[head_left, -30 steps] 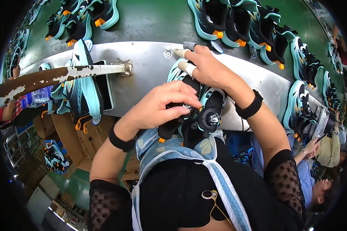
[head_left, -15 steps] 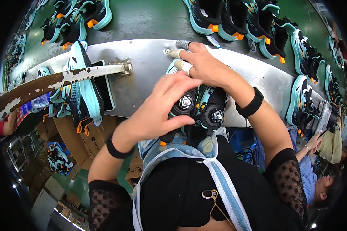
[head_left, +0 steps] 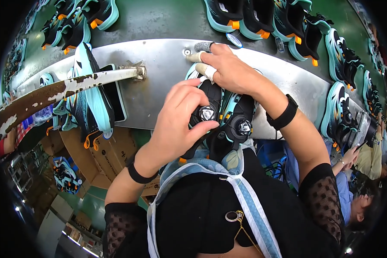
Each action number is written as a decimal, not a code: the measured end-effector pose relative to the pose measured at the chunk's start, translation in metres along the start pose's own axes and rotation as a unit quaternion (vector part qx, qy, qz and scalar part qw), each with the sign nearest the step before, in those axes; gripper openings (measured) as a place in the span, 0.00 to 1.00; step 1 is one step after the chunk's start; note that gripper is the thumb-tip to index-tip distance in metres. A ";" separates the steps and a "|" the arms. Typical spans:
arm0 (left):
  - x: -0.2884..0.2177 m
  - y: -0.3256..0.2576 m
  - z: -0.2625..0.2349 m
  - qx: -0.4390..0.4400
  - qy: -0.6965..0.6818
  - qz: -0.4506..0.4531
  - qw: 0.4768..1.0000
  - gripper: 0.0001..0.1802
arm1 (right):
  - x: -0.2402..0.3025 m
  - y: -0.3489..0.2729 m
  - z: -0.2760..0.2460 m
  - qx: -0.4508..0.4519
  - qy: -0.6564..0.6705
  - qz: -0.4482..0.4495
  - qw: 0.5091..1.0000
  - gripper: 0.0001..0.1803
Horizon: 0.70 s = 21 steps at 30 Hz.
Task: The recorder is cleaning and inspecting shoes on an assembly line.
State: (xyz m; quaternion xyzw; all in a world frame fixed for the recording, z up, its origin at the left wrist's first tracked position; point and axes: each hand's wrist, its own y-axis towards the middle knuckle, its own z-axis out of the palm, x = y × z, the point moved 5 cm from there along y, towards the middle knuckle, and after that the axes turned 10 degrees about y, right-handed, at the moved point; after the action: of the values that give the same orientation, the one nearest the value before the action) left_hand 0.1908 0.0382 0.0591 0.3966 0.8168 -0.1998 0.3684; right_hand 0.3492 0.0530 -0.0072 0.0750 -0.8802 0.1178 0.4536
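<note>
Since half a second earlier our left hand (head_left: 176, 124) had closed fingertips onto the left shoe's round dial (head_left: 207, 113), so tightening looked underway. Our right hand (head_left: 230, 71) lay curled over the pair of shoes (head_left: 228, 124) at frame centre on the counter (head_left: 159, 86); toes pointed up-frame, long axis vertical.

A single head-worn fisheye view looks steeply down, close over the person's chest and forearms, onto a curved grey metal workbench (head_left: 159, 90) bending toward the rim.
</note>
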 end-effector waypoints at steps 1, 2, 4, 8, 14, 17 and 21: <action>0.010 0.004 -0.002 0.000 -0.001 -0.002 1.000 0.24 | 0.000 -0.002 0.003 0.002 0.001 0.001 1.000 0.22; 0.018 0.007 -0.002 0.090 -0.048 0.055 0.993 0.23 | 0.002 -0.002 0.006 0.004 0.004 -0.015 1.000 0.21; 0.016 0.009 -0.005 0.216 -0.064 0.114 0.967 0.21 | 0.008 0.002 0.008 0.003 0.015 -0.013 1.000 0.19; 0.005 0.008 -0.006 0.107 -0.041 0.056 0.992 0.27 | -0.005 0.002 0.007 -0.006 0.022 -0.018 1.000 0.21; 0.018 0.009 0.006 0.121 -0.123 0.061 0.983 0.18 | 0.000 0.001 0.007 0.007 0.018 -0.023 1.000 0.22; 0.017 0.025 -0.003 0.246 -0.099 0.182 0.947 0.18 | 0.004 0.009 0.006 0.015 -0.005 -0.028 0.999 0.21; 0.002 0.004 -0.013 0.048 0.014 0.129 0.990 0.20 | 0.003 -0.001 -0.002 -0.063 -0.007 -0.051 0.997 0.20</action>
State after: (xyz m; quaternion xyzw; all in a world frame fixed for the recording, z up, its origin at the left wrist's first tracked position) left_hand 0.1877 0.0497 0.0659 0.5185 0.7534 -0.1840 0.3601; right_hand 0.3494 0.0522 -0.0029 0.0917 -0.8841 0.0383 0.4565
